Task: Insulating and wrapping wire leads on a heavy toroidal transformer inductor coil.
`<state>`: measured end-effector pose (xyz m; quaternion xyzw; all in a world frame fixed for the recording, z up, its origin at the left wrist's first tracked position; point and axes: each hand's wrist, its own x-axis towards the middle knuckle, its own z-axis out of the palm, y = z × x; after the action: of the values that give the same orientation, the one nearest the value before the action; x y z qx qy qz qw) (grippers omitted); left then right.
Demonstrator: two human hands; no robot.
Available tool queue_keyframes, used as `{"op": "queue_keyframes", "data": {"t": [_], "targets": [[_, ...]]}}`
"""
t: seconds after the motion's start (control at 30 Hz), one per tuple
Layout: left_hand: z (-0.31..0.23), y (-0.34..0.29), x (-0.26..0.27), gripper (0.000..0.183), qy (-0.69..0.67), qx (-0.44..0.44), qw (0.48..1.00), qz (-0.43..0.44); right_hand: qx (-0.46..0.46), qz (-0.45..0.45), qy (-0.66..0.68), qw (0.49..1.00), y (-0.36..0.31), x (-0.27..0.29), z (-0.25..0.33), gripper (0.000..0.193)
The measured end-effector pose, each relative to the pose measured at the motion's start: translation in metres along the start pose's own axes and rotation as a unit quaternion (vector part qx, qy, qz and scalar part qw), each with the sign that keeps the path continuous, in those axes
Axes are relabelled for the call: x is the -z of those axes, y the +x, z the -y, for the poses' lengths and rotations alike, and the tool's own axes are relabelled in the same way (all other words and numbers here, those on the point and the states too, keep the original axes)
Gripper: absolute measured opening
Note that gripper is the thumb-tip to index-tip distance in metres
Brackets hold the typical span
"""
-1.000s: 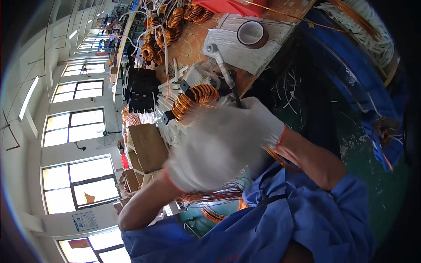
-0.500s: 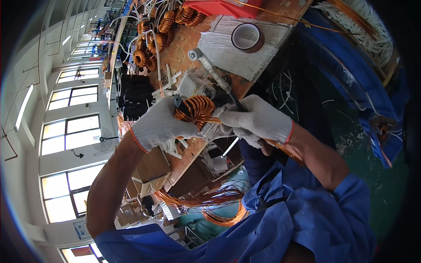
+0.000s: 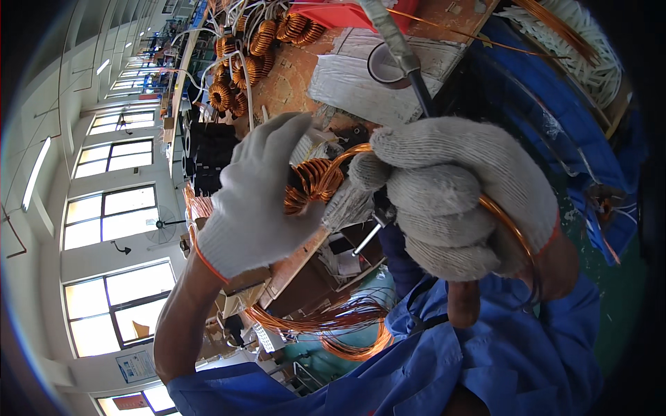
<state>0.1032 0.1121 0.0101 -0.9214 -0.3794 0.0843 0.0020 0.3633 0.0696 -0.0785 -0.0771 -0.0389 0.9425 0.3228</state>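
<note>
My left hand [image 3: 253, 201], in a white knit glove, is open beside a ring-shaped copper coil [image 3: 305, 187]. Its fingers stretch upward and its thumb overlaps the coil's lower edge; whether it touches is unclear. Thick copper wire [image 3: 341, 163] arcs from the coil into my gloved right hand [image 3: 451, 197], which is closed in a fist. The wire comes out again below that fist and bends along the wrist. A tool with a pale wrapped handle [image 3: 390, 35] and dark shaft passes behind the right fist, its thin metal rod [image 3: 368, 239] showing below.
More copper coils [image 3: 263, 38] with white sleeved leads lie on the wooden bench at the far left. A tape roll [image 3: 388, 66] rests on white sheets [image 3: 354, 90] near a red bin [image 3: 333, 12]. Loose copper wires [image 3: 312, 317] hang low; a blue-lined container [image 3: 548, 104] stands right.
My right hand has risen closer, pulling the wire into an arc, and the tool has swung up with it. My left hand has loosened from the coil, its fingers straightening upward.
</note>
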Motion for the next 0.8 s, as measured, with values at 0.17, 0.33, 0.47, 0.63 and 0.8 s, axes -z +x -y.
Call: {"op": "queue_keyframes", "data": {"t": [0.17, 0.33, 0.47, 0.63, 0.8], "targets": [[-0.030, 0.050, 0.015, 0.049, -0.361, 0.059, 0.916, 0.165, 0.023, 0.158, 0.100, 0.982, 0.006, 0.035, -0.001, 0.054], [-0.017, 0.103, -0.015, 0.049, -0.357, 0.073, 0.917, 0.164, 0.137, -0.016, 0.088, 0.986, -0.004, 0.074, 0.000, 0.053], [0.010, 0.117, -0.025, 0.047, -0.483, 0.246, 0.820, 0.186, 0.086, -0.103, 0.111, 0.985, -0.004, 0.148, -0.046, 0.050], [0.077, 0.072, -0.072, 0.046, -0.752, 0.345, 0.559, 0.058, 0.050, -0.259, -0.177, 0.948, -0.026, 0.136, -0.115, 0.020], [0.081, 0.070, -0.069, 0.045, -0.753, 0.370, 0.544, -0.006, 0.185, -0.058, -0.462, 0.865, -0.023, 0.125, -0.148, 0.030]]}}
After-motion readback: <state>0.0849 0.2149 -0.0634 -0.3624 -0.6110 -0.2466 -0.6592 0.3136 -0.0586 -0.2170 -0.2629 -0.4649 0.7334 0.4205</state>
